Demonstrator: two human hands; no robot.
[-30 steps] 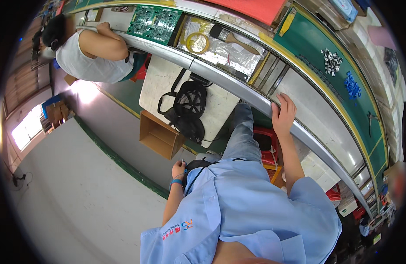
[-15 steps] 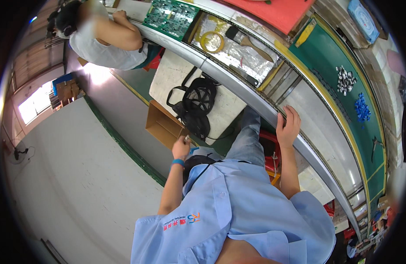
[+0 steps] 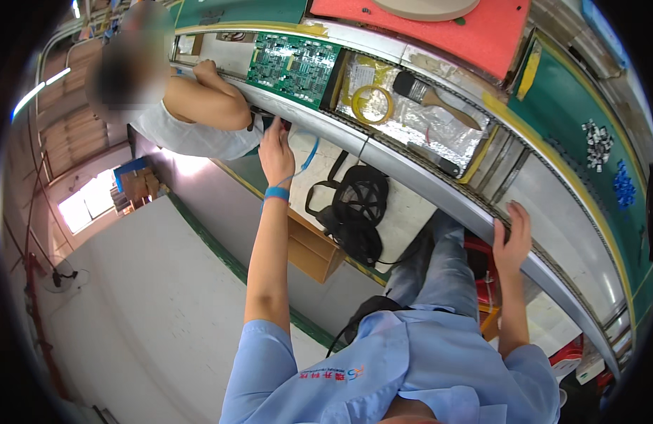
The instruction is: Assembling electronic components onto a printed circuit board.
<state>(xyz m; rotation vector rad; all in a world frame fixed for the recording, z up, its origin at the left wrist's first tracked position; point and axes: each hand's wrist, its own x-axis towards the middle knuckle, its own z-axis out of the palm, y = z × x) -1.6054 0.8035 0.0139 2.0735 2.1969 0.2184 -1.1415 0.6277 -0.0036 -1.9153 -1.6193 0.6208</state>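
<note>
My left hand (image 3: 275, 154) reaches far forward to the conveyor's near metal rail (image 3: 383, 158), close beside a co-worker's elbow. Its fingers are drawn together at the rail; whatever they grip is hidden. Around that wrist sits a blue wrist strap (image 3: 277, 192), and its blue cord (image 3: 311, 154) loops out to the right of the hand. My right hand (image 3: 514, 239) rests on the same rail farther right, fingers apart and holding nothing. Beyond the rail lie a green circuit board (image 3: 292, 69), a roll of yellow tape (image 3: 372, 104) and a wooden-handled brush (image 3: 439, 102).
A co-worker (image 3: 199, 131) in white sits at the far left with an arm on the line. Below the rail are a black bag (image 3: 358, 205) and a cardboard box (image 3: 311, 247). Small silver parts (image 3: 597, 145) and blue parts (image 3: 623, 185) lie on the green mat (image 3: 552, 106).
My left hand has moved forward from beside the cardboard box up to the rail near the co-worker. My right hand still rests on the rail. The whole view has shifted.
</note>
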